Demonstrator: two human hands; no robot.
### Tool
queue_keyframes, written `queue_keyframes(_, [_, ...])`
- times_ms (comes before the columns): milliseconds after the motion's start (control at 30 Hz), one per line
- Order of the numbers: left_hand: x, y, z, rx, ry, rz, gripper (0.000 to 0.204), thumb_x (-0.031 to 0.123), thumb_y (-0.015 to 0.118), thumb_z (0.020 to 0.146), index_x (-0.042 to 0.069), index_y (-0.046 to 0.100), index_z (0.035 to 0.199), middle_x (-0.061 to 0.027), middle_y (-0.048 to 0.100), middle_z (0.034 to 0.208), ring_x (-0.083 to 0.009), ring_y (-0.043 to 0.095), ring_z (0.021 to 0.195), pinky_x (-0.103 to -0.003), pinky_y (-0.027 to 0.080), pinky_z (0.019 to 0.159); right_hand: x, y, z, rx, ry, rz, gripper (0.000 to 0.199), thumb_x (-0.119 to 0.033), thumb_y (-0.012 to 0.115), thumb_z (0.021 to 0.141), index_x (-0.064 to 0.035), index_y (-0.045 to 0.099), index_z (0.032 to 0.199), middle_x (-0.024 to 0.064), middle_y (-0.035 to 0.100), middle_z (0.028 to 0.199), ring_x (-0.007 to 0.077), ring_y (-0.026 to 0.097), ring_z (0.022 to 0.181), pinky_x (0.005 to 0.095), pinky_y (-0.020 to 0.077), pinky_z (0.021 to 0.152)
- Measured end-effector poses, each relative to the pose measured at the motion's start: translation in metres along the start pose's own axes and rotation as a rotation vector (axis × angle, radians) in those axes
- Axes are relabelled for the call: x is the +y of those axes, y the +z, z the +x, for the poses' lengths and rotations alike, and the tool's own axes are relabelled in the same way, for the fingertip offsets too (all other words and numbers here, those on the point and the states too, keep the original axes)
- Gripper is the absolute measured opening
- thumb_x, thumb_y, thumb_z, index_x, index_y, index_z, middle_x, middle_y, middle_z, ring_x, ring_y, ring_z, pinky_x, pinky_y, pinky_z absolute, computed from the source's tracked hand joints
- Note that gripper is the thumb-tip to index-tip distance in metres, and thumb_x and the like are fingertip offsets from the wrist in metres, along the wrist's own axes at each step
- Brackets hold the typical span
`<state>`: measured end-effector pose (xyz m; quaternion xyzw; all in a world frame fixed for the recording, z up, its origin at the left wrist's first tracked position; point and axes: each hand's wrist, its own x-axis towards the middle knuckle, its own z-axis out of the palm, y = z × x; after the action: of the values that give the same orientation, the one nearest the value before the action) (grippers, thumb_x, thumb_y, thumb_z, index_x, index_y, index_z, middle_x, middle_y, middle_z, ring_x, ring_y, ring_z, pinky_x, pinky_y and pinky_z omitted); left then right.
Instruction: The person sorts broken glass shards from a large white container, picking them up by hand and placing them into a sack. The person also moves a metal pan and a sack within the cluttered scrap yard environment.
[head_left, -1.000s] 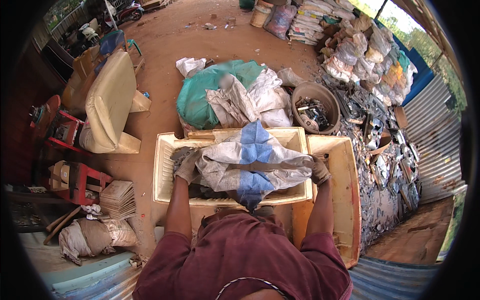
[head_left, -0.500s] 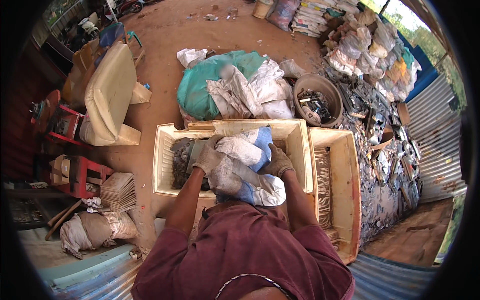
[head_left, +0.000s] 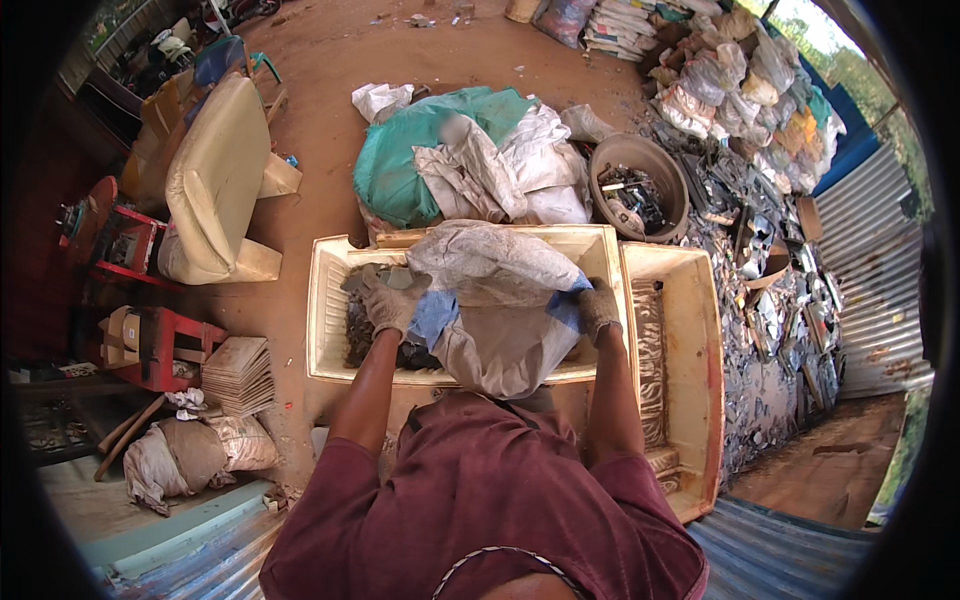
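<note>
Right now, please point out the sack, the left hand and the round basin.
sack (head_left: 495,305), head view, its grey middle.
left hand (head_left: 388,303), head view, gloved back.
round basin (head_left: 612,156), head view, left rim.

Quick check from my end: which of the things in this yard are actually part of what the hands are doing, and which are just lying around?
In hand:
- grey sack, gripped by left hand and right hand
- cream tub beneath it, dark scrap inside

Lying about:
- green bag
- round basin
- cream cushion
- red frame

A scrap-sorting yard: bare red dirt floor (head_left: 330,60), corrugated metal walls (head_left: 870,260), a heap of broken scrap (head_left: 770,300) right, stuffed sacks (head_left: 470,160) far ahead.
</note>
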<state>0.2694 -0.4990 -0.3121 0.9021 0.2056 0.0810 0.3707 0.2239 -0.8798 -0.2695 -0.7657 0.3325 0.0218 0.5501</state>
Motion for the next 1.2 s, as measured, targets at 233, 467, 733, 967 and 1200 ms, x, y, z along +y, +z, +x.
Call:
queue_keyframes(233, [-0.031, 0.065, -0.040, -0.580, -0.421, -0.346, 0.056, 0.028, 0.084, 0.075, -0.003, 0.068, 0.120, -0.0209, 0.073, 0.110, -0.0317, 0.069, 0.106, -0.040, 0.054, 0.090, 0.023, -0.023, -0.017, -0.052, -0.004, 0.166, 0.036, 0.000, 0.064, 0.084, 0.0050, 0.061, 0.120, 0.0156, 0.071, 0.102, 0.0253, 0.070, 0.086, 0.0381, 0.0578, 0.073])
queue_keyframes(467, [-0.030, 0.077, -0.014, -0.134, -0.535, -0.609, 0.035, 0.016, 0.073, 0.083, 0.000, 0.059, 0.111, -0.0173, 0.073, 0.095, -0.0283, 0.071, 0.087, -0.040, 0.055, 0.080, 0.031, -0.086, -0.039, 0.019, 0.139, -0.148, 0.040, -0.020, 0.081, 0.084, 0.0024, 0.059, 0.109, 0.0122, 0.067, 0.087, 0.0214, 0.065, 0.067, 0.0350, 0.0534, 0.050])
queue_keyframes(733, [-0.018, 0.177, -0.075, -0.287, -0.750, -0.701, 0.122, 0.024, 0.097, 0.065, -0.003, 0.019, 0.155, -0.0249, 0.045, 0.148, -0.0339, 0.056, 0.126, -0.045, 0.053, 0.098, 0.127, -0.065, -0.005, 0.036, 0.004, -0.099, 0.046, -0.017, 0.084, 0.085, 0.0026, 0.057, 0.117, 0.0112, 0.068, 0.105, 0.0184, 0.064, 0.091, 0.0337, 0.0547, 0.079])
queue_keyframes(967, [-0.050, 0.309, -0.201, -0.679, -0.723, -0.037, 0.114, 0.020, 0.090, 0.069, 0.001, 0.019, 0.157, -0.0263, 0.055, 0.141, -0.0372, 0.057, 0.132, -0.044, 0.051, 0.106, 0.289, -0.016, 0.069, -0.415, 0.216, -0.484, 0.080, -0.034, 0.082, 0.082, 0.0026, 0.042, 0.141, 0.0208, 0.066, 0.119, 0.0286, 0.072, 0.091, 0.0418, 0.0628, 0.059])
queue_keyframes(1200, [-0.165, 0.353, -0.171, -0.455, -0.707, -0.072, 0.111, 0.025, 0.090, 0.072, -0.003, 0.021, 0.155, -0.0306, 0.055, 0.141, -0.0368, 0.055, 0.134, -0.041, 0.044, 0.112, 0.242, 0.034, 0.145, -0.425, 0.321, -1.171, 0.128, -0.045, 0.089, 0.064, 0.0024, 0.018, 0.160, 0.0318, 0.045, 0.149, 0.0436, 0.052, 0.134, 0.0482, 0.0458, 0.112])
